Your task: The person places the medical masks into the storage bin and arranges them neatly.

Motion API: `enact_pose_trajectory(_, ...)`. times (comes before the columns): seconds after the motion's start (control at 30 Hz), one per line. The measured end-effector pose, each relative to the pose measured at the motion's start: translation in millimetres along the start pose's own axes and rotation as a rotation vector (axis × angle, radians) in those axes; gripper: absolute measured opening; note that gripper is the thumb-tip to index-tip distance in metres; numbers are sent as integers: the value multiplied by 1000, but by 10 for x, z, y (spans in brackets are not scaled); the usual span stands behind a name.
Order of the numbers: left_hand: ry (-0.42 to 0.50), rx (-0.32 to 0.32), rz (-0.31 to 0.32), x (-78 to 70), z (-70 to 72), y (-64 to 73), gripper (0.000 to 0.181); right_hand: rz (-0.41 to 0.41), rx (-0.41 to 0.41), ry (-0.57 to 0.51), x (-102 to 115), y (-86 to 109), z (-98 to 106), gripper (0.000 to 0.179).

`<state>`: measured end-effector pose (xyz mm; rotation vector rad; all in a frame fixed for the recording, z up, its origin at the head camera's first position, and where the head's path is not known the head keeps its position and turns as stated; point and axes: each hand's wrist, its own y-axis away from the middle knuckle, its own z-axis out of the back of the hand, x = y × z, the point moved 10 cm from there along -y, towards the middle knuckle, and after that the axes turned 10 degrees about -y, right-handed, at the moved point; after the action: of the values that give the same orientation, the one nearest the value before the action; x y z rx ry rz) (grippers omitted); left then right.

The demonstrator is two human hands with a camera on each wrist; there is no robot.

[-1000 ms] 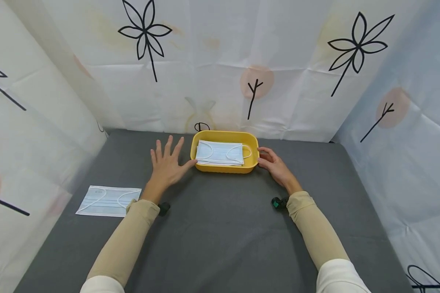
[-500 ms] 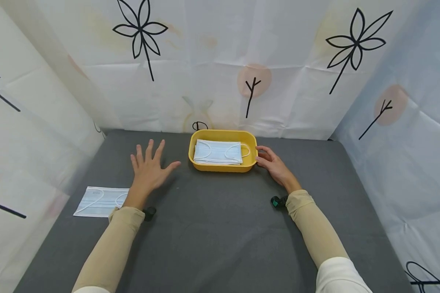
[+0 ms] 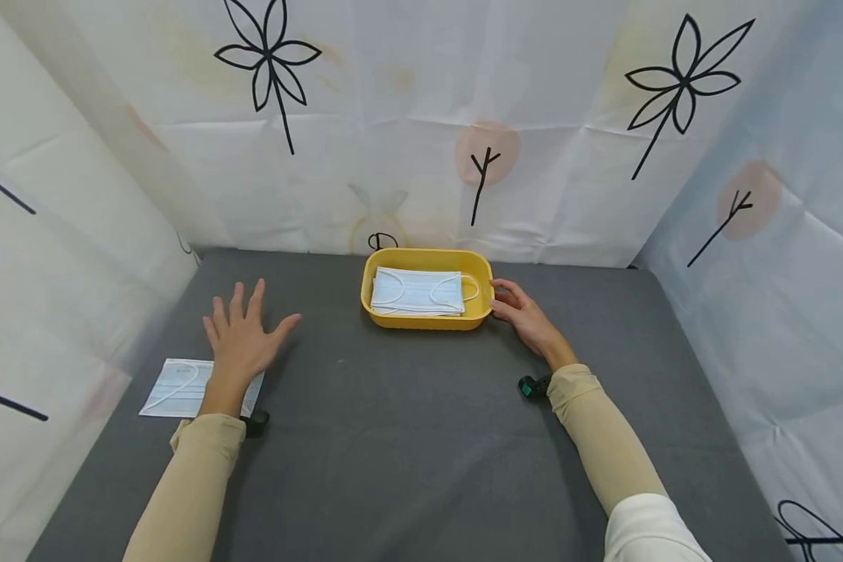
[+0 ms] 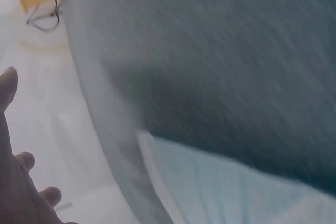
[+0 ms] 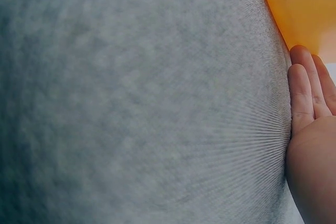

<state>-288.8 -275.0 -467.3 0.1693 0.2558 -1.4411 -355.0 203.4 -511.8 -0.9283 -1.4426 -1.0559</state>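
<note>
A yellow plastic basket stands near the back of the table, with a small stack of light blue face masks lying in it. My right hand touches the basket's right end with its fingertips; in the right wrist view the fingers lie fairly straight against the yellow wall. My left hand is spread wide and empty over the left part of the table. Beneath its wrist lies a single face mask, partly hidden by the hand and forearm. The left wrist view shows that mask's corner below the hand.
A dark grey cloth covers the table. White sheets with drawn plants hang behind it and at both sides. Each wrist wears a small dark camera, such as the right wrist camera.
My left hand has moved away from the basket's left end, leftward and slightly toward me, and is now above the single mask. The right hand has stayed at the basket, which has not visibly moved.
</note>
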Motion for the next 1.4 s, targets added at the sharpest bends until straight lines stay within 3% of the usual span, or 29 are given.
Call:
enact_pose_trajectory(0.4, -7, 49, 90, 613, -7, 140, 104, -15, -11, 15, -3, 25, -7, 56)
enact_pose_trajectory(0.67, 37, 105, 148, 973, 0, 283, 107, -21, -14, 9, 11, 23, -14, 56)
enact_pose_trajectory(1.03, 33, 205, 216, 1183, -51, 397, 115, -27, -4, 7, -33, 15, 9, 56)
enact_pose_trajectory(1.4, 70, 230, 211, 1219, 83, 425, 110, -25, -2, 6, 2, 23, -29, 57)
